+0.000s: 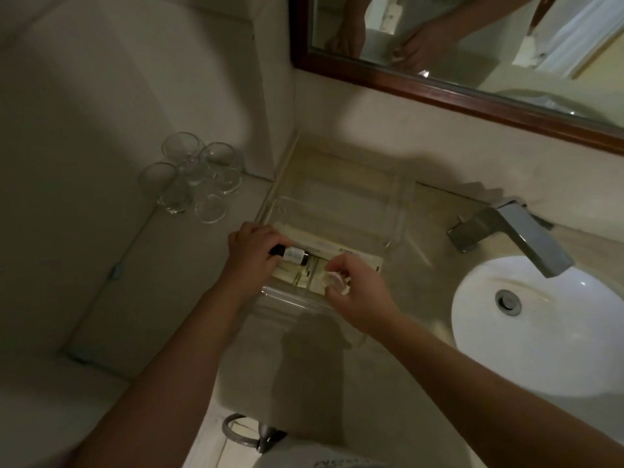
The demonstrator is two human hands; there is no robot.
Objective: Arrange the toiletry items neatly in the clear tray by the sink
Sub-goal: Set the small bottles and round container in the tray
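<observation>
Where two forearms enter from the lower frame, we find the right hand (358, 298) pinching one small pale item (336, 280) over the clear tray (400, 214) at frame centre. Our left hand (251, 251) grips one black-capped bottle (297, 257) at the tray's left rim, above flat packets (341, 253). Counter separates the tray from one faucet (516, 231). At least six glasses (216, 157) cluster upper left.

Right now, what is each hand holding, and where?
The left hand grips a small bottle by its dark-capped end. The right hand pinches a small pale item at its top.
</observation>
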